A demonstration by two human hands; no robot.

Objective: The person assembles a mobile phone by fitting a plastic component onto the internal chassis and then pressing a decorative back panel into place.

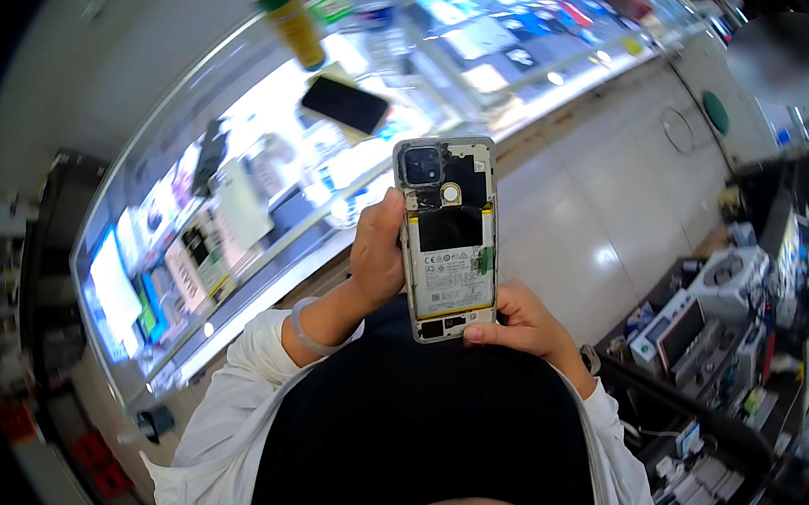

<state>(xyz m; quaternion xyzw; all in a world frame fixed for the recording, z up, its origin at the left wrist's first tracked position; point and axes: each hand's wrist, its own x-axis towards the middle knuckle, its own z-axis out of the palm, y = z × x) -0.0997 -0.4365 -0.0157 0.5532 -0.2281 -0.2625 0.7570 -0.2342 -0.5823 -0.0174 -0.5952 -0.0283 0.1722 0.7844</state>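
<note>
A smartphone with its back cover off is held upright in front of me, showing its white battery, camera block and black shielding. My left hand grips its left edge with the thumb along the side. My right hand holds the lower right corner, thumb pressed on the bottom end. Both wrists come out of white sleeves; a pale band circles the left wrist.
A lit glass display counter with boxed goods runs to the left and behind; a black phone and a yellow bottle lie on top. A cluttered workbench with instruments is at the right. A tiled floor lies between.
</note>
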